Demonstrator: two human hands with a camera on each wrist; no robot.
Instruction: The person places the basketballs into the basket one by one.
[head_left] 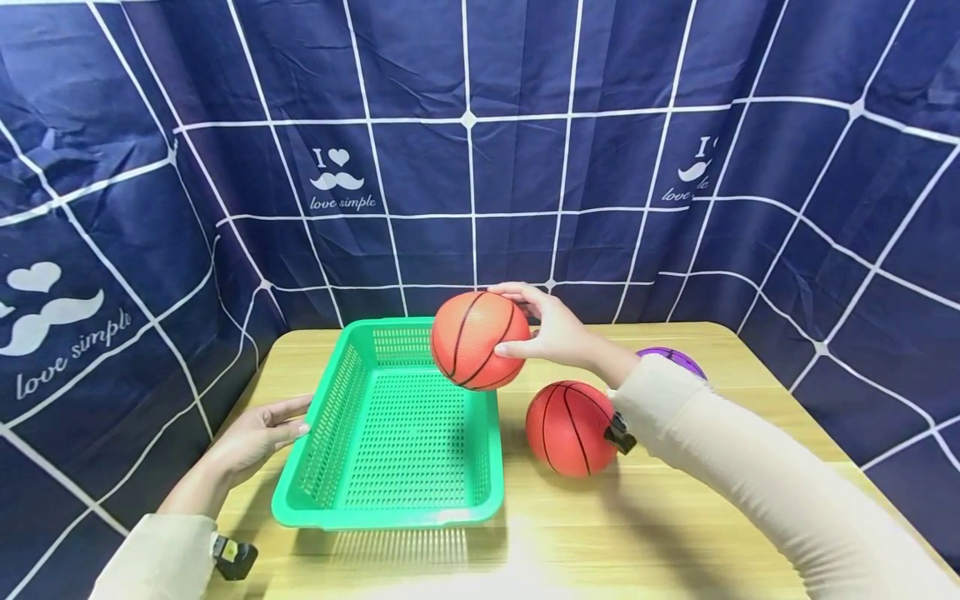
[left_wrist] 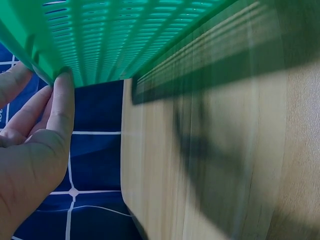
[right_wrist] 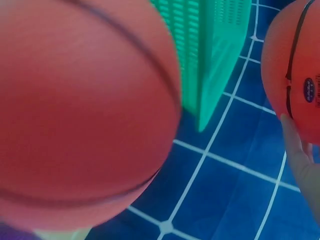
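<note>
My right hand (head_left: 551, 329) grips a small orange-red basketball (head_left: 476, 340), thumb on the near side and fingers over its far right side. The ball hangs over the right rim of a green perforated plastic basket (head_left: 491, 492), whose bottom shows bare. In the right wrist view, the held basketball (right_wrist: 300, 75) appears at the right edge with fingertips against it. My left hand (head_left: 251, 437) is at the basket's left rim, and in the left wrist view its fairly straight fingers (left_wrist: 62, 105) touch the rim's underside. A second orange-red basketball (head_left: 572, 427) sits on the table under my right forearm.
A purple ball (head_left: 671, 361) lies farther back on the wooden table (head_left: 420, 567), partly hidden by the right sleeve. Dark blue curtains (head_left: 517, 192) with white lines surround the table at the back and sides. Each wrist wears a small black camera (head_left: 235, 558).
</note>
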